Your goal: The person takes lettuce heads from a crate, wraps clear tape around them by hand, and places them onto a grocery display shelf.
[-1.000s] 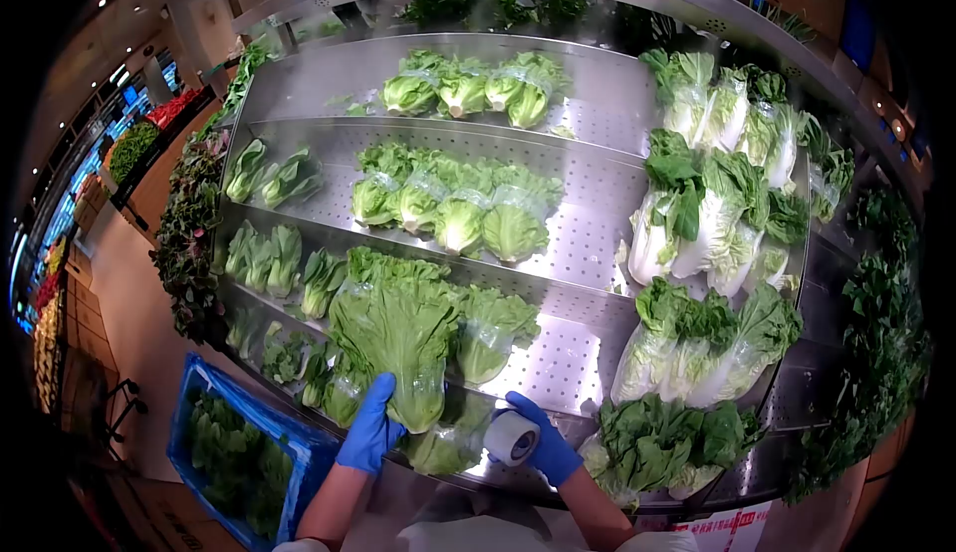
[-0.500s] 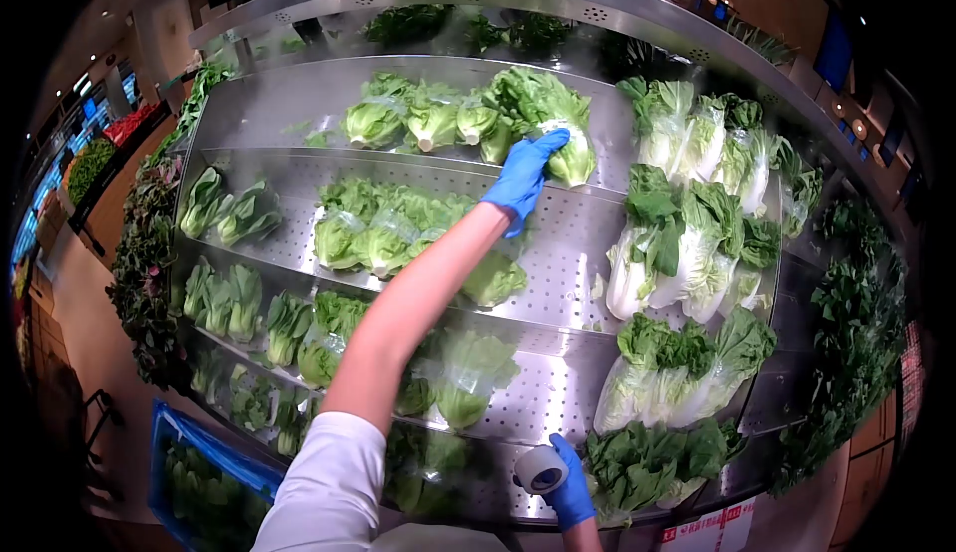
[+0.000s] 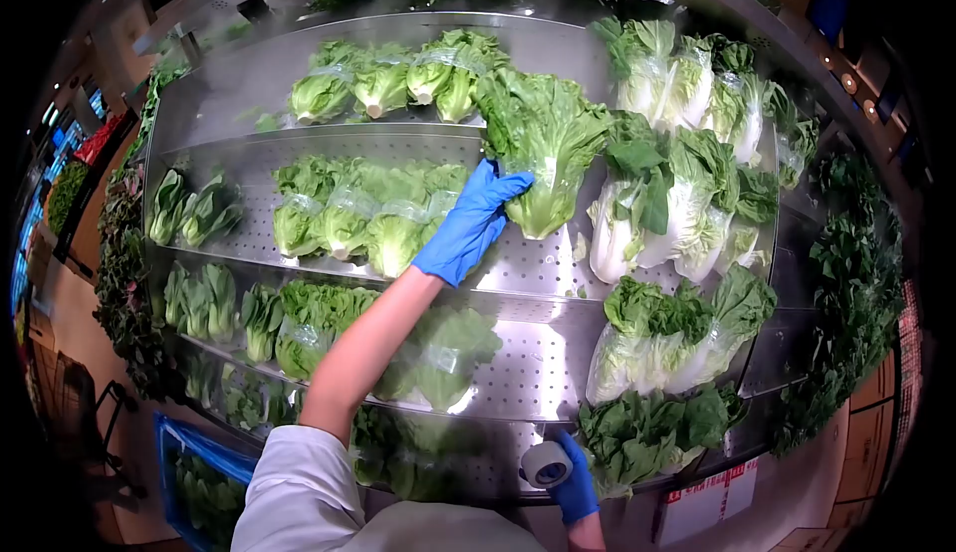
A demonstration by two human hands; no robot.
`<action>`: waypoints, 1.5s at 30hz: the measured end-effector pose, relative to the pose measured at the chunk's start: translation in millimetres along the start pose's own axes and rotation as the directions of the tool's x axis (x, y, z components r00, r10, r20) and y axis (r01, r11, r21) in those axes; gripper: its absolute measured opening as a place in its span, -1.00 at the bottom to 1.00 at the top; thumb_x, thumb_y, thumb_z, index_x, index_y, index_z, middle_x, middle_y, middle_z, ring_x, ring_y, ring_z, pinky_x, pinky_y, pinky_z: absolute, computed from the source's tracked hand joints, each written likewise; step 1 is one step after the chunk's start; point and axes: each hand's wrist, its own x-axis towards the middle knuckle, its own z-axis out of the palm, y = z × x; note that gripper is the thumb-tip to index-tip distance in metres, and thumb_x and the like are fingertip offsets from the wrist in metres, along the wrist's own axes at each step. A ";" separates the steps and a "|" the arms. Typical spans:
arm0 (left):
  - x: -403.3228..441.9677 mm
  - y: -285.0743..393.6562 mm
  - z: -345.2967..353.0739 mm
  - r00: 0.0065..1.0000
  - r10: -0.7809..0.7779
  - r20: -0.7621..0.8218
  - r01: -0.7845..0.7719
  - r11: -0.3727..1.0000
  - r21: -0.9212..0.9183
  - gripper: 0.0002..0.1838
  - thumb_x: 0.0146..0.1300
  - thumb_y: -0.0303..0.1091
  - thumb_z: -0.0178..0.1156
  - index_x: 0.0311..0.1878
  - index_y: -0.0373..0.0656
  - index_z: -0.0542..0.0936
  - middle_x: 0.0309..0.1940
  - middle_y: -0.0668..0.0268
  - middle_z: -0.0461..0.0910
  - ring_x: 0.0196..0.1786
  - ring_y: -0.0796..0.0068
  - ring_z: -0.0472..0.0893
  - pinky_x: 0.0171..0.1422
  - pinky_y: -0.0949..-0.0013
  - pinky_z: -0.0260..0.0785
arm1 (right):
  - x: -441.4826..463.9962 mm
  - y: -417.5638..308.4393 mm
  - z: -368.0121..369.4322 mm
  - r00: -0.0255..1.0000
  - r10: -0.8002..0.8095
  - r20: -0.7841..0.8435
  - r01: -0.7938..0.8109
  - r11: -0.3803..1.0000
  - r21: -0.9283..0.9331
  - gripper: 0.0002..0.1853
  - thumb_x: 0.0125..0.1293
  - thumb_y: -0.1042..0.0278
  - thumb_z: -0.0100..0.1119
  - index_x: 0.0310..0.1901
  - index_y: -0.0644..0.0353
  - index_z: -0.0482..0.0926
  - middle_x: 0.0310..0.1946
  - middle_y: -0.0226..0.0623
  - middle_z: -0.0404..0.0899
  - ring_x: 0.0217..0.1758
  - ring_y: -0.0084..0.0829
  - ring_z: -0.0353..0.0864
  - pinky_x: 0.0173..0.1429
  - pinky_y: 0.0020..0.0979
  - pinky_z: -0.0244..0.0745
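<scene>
My left hand (image 3: pixel 468 221), in a blue glove, grips a head of lettuce (image 3: pixel 546 154) by its side. The lettuce is held upright in front of the shelves, leaves up and cut base down, with a clear band around its middle. Low at the front, my right hand (image 3: pixel 575 487), also gloved in blue, holds a roll of tape (image 3: pixel 547 464). Beyond my left hand, banded lettuces (image 3: pixel 380 86) sit in a row on the upper shelf. More lettuces (image 3: pixel 344 219) lie on the shelf below, partly behind my left hand.
Napa cabbages (image 3: pixel 687 194) fill the right side of the tiered metal shelves (image 3: pixel 523 353). Bok choy (image 3: pixel 199 298) stands at the left. A blue-lined crate (image 3: pixel 204 452) of greens is at the lower left. Leafy plants (image 3: pixel 856 293) border the right end. Mist drifts over the top shelf.
My left hand has lifted the lettuce off the upper shelf and brought it closer and lower. My right hand keeps the tape roll in nearly the same place. The view has shifted slightly.
</scene>
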 end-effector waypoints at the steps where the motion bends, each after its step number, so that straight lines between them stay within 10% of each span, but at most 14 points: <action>1: -8.9 -7.6 -4.0 1.000 -0.005 -0.004 0.005 1.000 -0.004 -0.57 0.21 -0.45 0.06 0.15 -0.23 0.25 -0.05 0.26 0.44 0.00 0.45 0.47 0.13 0.36 0.36 | 1.4 -1.1 2.2 0.968 -0.220 0.122 0.250 0.898 -0.363 -0.56 0.12 0.54 0.11 0.07 0.26 0.29 -0.13 -0.25 0.41 -0.13 -0.37 0.47 -0.11 -0.25 0.53; 5: -54.0 -36.6 -7.5 0.981 -0.181 -0.069 0.139 0.907 -0.398 -0.53 0.24 -0.41 0.04 0.19 -0.24 0.18 0.09 0.24 0.34 0.05 0.44 0.44 0.18 0.37 0.34 | 10.1 -5.7 4.8 0.977 -0.170 0.129 0.198 0.948 -0.250 -0.44 0.02 0.62 0.19 0.10 0.31 0.24 -0.12 -0.26 0.40 -0.09 -0.47 0.44 -0.09 -0.35 0.51; 13: -83.6 -106.8 13.7 0.942 0.085 -0.324 0.088 0.870 0.485 -0.34 0.19 -0.13 0.11 0.24 -0.29 0.13 0.10 0.08 0.30 0.15 0.26 0.30 0.26 0.31 0.09 | 0.5 7.4 -12.1 0.974 -0.179 0.135 0.206 0.954 -0.218 -0.52 0.10 0.62 0.10 0.10 0.22 0.29 -0.13 -0.26 0.41 -0.11 -0.39 0.46 -0.12 -0.25 0.55; 15: -71.6 -105.6 7.3 0.918 0.075 -0.390 0.179 0.798 0.576 -0.27 0.19 0.04 0.03 0.23 -0.35 0.12 0.15 -0.03 0.25 0.19 0.14 0.27 0.25 0.26 0.08 | -0.4 5.9 -20.6 0.948 0.319 -0.002 -0.277 0.828 0.488 -0.54 0.16 0.60 0.02 0.13 0.18 0.27 -0.10 -0.21 0.40 -0.10 -0.31 0.48 -0.12 -0.18 0.56; 19: -20.7 -96.7 -30.3 0.886 0.086 -0.456 0.332 0.568 0.753 -0.22 0.22 0.13 -0.12 0.20 -0.45 0.10 0.16 -0.20 0.20 0.19 -0.04 0.25 0.22 0.21 0.10 | -15.2 -1.9 -16.3 0.947 0.320 -0.039 -0.268 0.850 0.454 -0.55 0.21 0.56 -0.02 0.16 0.14 0.24 -0.07 -0.19 0.39 -0.09 -0.29 0.49 -0.13 -0.13 0.56; 21: -7.4 -105.8 -50.9 0.895 0.002 -0.446 0.391 0.479 0.786 -0.21 0.23 0.15 -0.16 0.19 -0.48 0.10 0.13 -0.26 0.22 0.16 -0.11 0.27 0.19 0.18 0.13 | -21.0 4.0 -18.8 0.995 0.075 0.071 -0.078 0.996 0.041 -0.52 0.20 0.53 0.01 0.18 0.19 0.21 -0.05 -0.20 0.39 -0.06 -0.33 0.48 -0.08 -0.19 0.54; 23: 1.1 -139.8 -83.4 0.864 0.391 -0.317 0.133 0.430 0.893 -0.29 0.23 0.14 -0.15 0.10 -0.44 0.20 -0.07 -0.30 0.36 -0.01 -0.20 0.38 0.05 0.10 0.24 | -28.4 -5.9 -12.3 0.990 -0.059 0.124 0.079 0.984 -0.162 -0.51 0.20 0.57 -0.03 0.20 0.23 0.20 -0.05 -0.23 0.39 -0.05 -0.39 0.46 -0.04 -0.33 0.49; 24: -5.6 -125.1 -63.4 0.864 0.289 -0.413 0.287 0.392 0.874 -0.40 0.23 0.10 -0.15 -0.05 -0.37 0.29 -0.22 -0.25 0.44 -0.16 -0.21 0.43 -0.09 0.03 0.29 | -30.9 -11.2 -9.5 0.964 -0.178 0.200 0.239 0.907 -0.346 -0.50 0.20 0.61 -0.07 0.21 0.28 0.18 -0.04 -0.26 0.39 -0.04 -0.45 0.44 0.00 -0.46 0.44; 32: -12.5 -150.5 -33.0 0.644 0.683 -0.345 0.260 0.229 0.938 -0.51 0.26 -0.16 -0.10 0.08 -0.40 0.25 0.00 -0.13 0.36 0.01 -0.07 0.39 0.08 0.11 0.24 | -32.9 9.6 -39.1 0.994 0.045 0.095 -0.044 0.999 -0.016 -0.56 0.27 0.49 -0.14 0.20 0.24 0.21 -0.01 -0.27 0.36 -0.02 -0.44 0.43 0.02 -0.45 0.42; 37: -97.7 -145.3 -10.0 0.749 0.663 0.003 0.049 -0.059 0.997 -0.53 0.20 -0.35 -0.03 0.16 -0.35 0.24 0.05 -0.05 0.32 0.09 0.00 0.33 0.18 0.15 0.17 | -39.3 11.9 -49.1 0.994 -0.030 0.104 0.032 0.999 -0.020 -0.60 0.31 0.41 -0.19 0.19 0.21 0.23 0.00 -0.27 0.36 0.01 -0.43 0.41 0.05 -0.40 0.41; 39: -109.6 -134.6 -7.5 0.771 0.632 0.085 -0.005 -0.127 0.992 -0.55 0.18 -0.42 -0.01 0.16 -0.30 0.27 0.04 -0.01 0.34 0.08 0.03 0.34 0.18 0.16 0.17 | -31.2 25.0 -61.8 0.969 0.242 0.049 -0.243 0.896 0.371 -0.54 0.25 0.49 -0.09 0.21 0.18 0.19 -0.02 -0.19 0.38 0.00 -0.33 0.44 0.07 -0.34 0.43; 45: -60.4 -67.1 0.8 0.805 0.558 0.203 -0.016 -0.321 0.947 -0.51 0.08 -0.45 0.01 0.16 -0.14 0.33 -0.04 0.04 0.39 -0.02 0.12 0.40 0.01 0.19 0.27 | -37.2 7.1 -54.1 0.988 0.097 0.119 -0.108 0.990 0.086 -0.52 0.23 0.50 -0.06 0.21 0.20 0.18 0.02 -0.17 0.34 -0.02 -0.29 0.45 0.03 -0.28 0.46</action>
